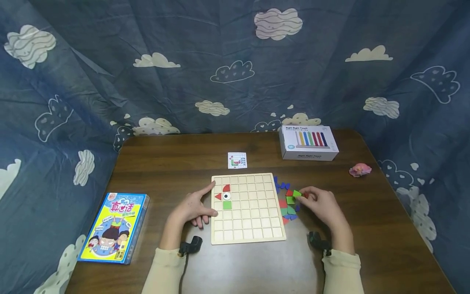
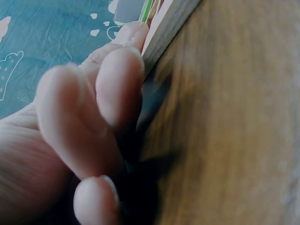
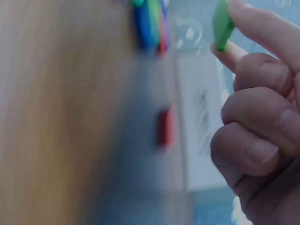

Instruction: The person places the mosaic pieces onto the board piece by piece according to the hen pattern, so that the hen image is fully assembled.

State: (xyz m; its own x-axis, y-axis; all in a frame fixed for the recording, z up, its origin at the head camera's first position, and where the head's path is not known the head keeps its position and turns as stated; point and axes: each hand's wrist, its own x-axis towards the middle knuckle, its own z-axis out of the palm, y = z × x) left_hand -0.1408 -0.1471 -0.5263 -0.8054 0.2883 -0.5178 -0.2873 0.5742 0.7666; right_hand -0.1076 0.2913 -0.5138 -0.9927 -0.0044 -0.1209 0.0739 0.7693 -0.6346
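A pale wooden grid board (image 1: 253,220) lies flat on the table. On its left part sit a red quarter-round piece (image 1: 226,188), a red triangle (image 1: 218,197), a round eye piece (image 1: 227,196) and a green square (image 1: 227,205). My left hand (image 1: 194,208) touches the board's left edge with index finger and thumb spread apart, the other fingers loosely bent below. Over the loose pieces right of the board, my right hand (image 1: 324,206) pinches a green piece (image 3: 223,26) between thumb and index finger. Its remaining fingers are curled into the palm.
Loose blue pieces (image 1: 284,185) and green pieces (image 1: 290,210) lie along the board's right edge. Behind it is a small pattern card (image 1: 237,160). A white box (image 1: 310,143) and a pink object (image 1: 360,170) stand back right; a yellow-blue box (image 1: 111,228) lies left.
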